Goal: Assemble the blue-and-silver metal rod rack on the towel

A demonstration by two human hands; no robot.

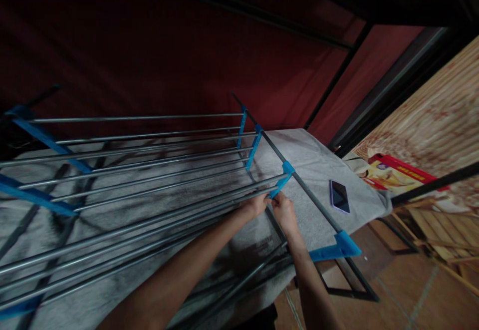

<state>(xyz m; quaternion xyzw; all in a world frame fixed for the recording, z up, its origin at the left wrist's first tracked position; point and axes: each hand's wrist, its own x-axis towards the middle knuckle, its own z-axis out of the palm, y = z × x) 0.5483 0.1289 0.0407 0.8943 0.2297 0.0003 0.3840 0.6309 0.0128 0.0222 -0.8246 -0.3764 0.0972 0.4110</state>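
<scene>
A rack of grey metal rods (pixel 149 216) and blue plastic brackets lies on a grey cloth-covered surface. My left hand (pixel 258 204) is closed around the end of a rod, low by a blue bracket (pixel 281 182). Close beside it, my right hand (pixel 283 210) pinches the lower end of that same bracket. The fingertips of both hands are partly hidden. A dark grey frame tube (pixel 312 197) runs through the bracket's upper end. Nearer to me, another blue bracket (pixel 346 245) hangs on this tube, with no rod seen in its side arm.
A phone (pixel 340 196) lies on the grey cloth (pixel 310 158) to the right. Beyond it are a red and yellow box (pixel 402 175) and a slatted wooden piece (pixel 441 230). Dark red panels (pixel 179 55) stand behind the rack. More blue brackets (pixel 41 197) hold the rods at left.
</scene>
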